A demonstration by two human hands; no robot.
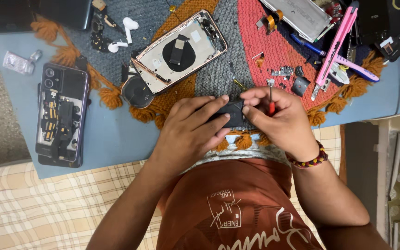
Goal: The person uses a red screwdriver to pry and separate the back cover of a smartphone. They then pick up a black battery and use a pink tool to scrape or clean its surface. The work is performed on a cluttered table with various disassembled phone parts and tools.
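My left hand grips a small black phone part over the near edge of the woven mat. My right hand pinches the same black part at its right end and also holds a small red-handled screwdriver upright between its fingers. An opened phone back shell with a round black coil lies just beyond my hands. A loose round black disc sits at the shell's lower left.
A second opened phone lies at the left of the blue table. White earbuds sit at the back. Pink tweezers and a cutter, a silver battery and several small parts crowd the right.
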